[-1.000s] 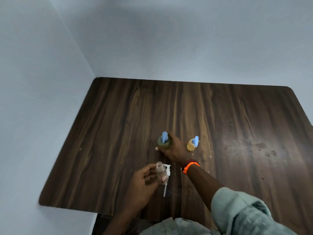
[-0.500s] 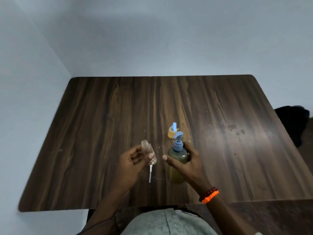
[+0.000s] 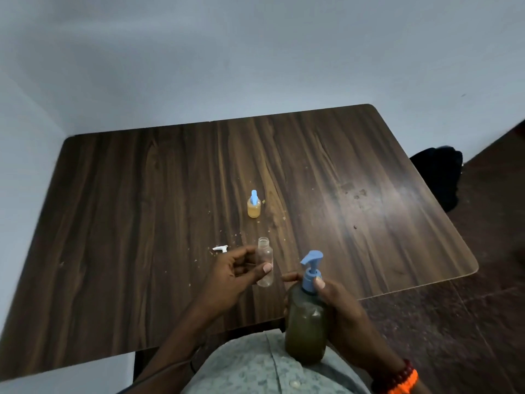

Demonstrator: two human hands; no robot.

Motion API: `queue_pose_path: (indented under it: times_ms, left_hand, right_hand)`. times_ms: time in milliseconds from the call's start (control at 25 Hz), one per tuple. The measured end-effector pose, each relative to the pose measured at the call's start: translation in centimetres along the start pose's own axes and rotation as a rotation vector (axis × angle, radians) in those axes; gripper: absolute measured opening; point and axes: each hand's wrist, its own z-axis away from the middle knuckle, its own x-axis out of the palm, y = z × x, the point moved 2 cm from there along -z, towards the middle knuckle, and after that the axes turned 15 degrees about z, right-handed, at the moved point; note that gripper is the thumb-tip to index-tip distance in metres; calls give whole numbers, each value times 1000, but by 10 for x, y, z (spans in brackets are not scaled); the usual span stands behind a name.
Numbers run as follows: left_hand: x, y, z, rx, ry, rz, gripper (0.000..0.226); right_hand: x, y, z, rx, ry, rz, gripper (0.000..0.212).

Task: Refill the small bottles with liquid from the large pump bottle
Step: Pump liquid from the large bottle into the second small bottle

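In the head view the left hand [image 3: 227, 275] pinches an empty small bottle [image 3: 265, 261] upright between thumb and fingers, its open neck above the fingertips. The right hand [image 3: 339, 314] is wrapped around the large pump bottle [image 3: 306, 322], also upright. The pump's blue spout [image 3: 311, 255] sits just right of that open neck at about the same height, so it likely needs to swing left over the mouth. A filled small bottle [image 3: 253, 204] stands well beyond both hands on the table [image 3: 142, 194].

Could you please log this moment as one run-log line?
left hand: holds uncapped clear small bottle | right hand: holds large olive pump bottle | pumping: not yet | table: amber small bottle, white cap
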Motion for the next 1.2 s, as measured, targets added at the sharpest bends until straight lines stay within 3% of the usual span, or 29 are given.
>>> queue_pose_path:
  times_ms: [280,440,520,680,880,960,1080,1200]
  left_hand:
    - [2,-3,16,-1,-69,-33,25]
    - [1,0,28,-27,-146,-44,40]
    - [2,4,33,-34,-180,-42,44]
    - [4,10,36,-7,-196,-54,44]
    - [3,15,33,39,-167,-72,43]
    - [3,17,35,64,-143,-69,44]
    - [-1,15,37,80,-107,-74,43]
    - [-3,13,38,88,-107,-83,42]
  right_hand:
    - [2,-10,3,-43,-165,-112,60]
    - [4,-19,5,42,-315,-232,97]
    - [4,-23,4,71,-273,-235,109]
    - [8,-26,-3,42,-91,-158,109]
    - [8,-17,-15,-9,152,285,126]
    - [8,-10,-17,0,228,438,115]
    - [10,-4,-17,-12,289,473,72]
    - [9,2,-19,3,329,481,66]
